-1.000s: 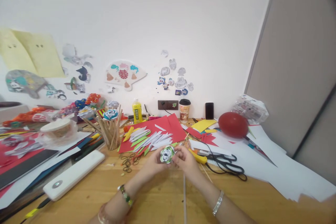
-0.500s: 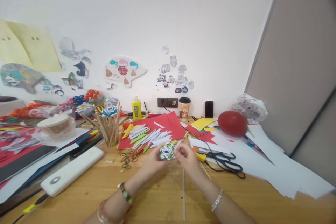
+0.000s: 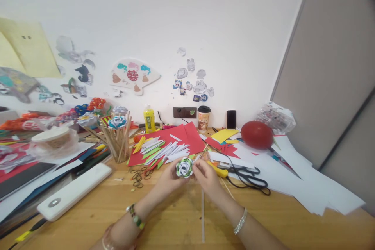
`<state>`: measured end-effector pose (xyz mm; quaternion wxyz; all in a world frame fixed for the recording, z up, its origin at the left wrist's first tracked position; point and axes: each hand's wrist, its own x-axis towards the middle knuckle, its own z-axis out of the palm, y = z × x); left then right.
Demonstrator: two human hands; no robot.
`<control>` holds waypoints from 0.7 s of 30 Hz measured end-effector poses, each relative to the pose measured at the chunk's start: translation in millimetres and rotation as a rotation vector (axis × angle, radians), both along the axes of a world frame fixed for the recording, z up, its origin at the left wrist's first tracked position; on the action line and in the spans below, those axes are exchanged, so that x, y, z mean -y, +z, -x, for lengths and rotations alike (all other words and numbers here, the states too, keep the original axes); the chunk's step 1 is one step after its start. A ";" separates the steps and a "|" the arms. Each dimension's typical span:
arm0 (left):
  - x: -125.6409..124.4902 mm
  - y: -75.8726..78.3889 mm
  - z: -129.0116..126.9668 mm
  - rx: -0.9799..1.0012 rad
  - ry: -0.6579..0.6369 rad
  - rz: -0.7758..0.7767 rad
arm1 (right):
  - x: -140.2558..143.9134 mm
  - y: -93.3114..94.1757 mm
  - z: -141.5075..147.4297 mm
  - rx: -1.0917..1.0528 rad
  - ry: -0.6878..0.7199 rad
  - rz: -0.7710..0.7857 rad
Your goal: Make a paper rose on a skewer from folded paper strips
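Where the wooden table point(image 3: 181, 218) shows bare, the red paper sheet point(image 3: 187, 134) lies at twelve o'clock of both hands. The left hand point(image 3: 168, 177) and right hand point(image 3: 206, 175) pinch the white-green paper flower point(image 3: 184, 167) together; black scissors point(image 3: 249, 175) lie at three o'clock.

Home craft desk; cut paper point(image 3: 164, 150), scissors point(image 3: 247, 175), glue point(image 3: 149, 119).
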<state>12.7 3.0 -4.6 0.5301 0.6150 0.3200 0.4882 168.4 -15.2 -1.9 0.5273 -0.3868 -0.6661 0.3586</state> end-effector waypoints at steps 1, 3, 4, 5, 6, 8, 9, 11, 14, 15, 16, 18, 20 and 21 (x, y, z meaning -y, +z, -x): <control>-0.7 -0.7 0.1 0.009 0.012 0.003 | 0.1 1.3 -0.6 0.011 -0.011 0.007; -1.5 -1.5 0.3 0.018 0.020 0.007 | 0.2 3.3 -1.7 0.045 -0.031 0.007; -1.5 -1.5 0.4 0.018 0.022 0.006 | 0.4 3.9 -2.0 0.059 -0.027 0.005; -1.2 -1.2 0.4 0.017 0.025 0.006 | 0.7 4.3 -2.2 0.071 -0.018 0.001; -0.7 -0.5 0.5 0.015 0.026 0.008 | 1.1 4.3 -2.1 0.083 -0.013 -0.008; 0.7 1.8 0.7 0.002 0.026 0.018 | 2.3 4.0 -1.5 0.121 -0.033 -0.045; 1.4 3.2 0.9 -0.009 0.025 0.024 | 3.1 3.8 -1.1 0.150 -0.056 -0.069; 2.4 6.1 1.6 -0.038 0.023 0.021 | 4.6 4.0 -0.9 0.213 -0.094 -0.116; 3.4 9.6 3.1 -0.100 0.056 -0.033 | 6.1 6.0 -2.7 0.274 -0.059 -0.152; 4.1 10.4 3.4 -0.132 0.071 -0.057 | 6.1 6.8 -3.8 0.280 -0.033 -0.155; 5.0 11.1 3.5 -0.167 0.085 -0.082 | 5.8 7.4 -5.1 0.275 -0.017 -0.152; 7.9 12.4 2.9 -0.234 0.089 -0.133 | 3.9 7.9 -7.7 0.234 -0.012 -0.131; 11.2 13.4 1.6 -0.277 0.062 -0.164 | 1.1 7.4 -9.7 0.165 -0.005 -0.085; 12.5 13.6 0.9 -0.285 0.046 -0.169 | -0.2 6.9 -10.4 0.132 0.017 -0.054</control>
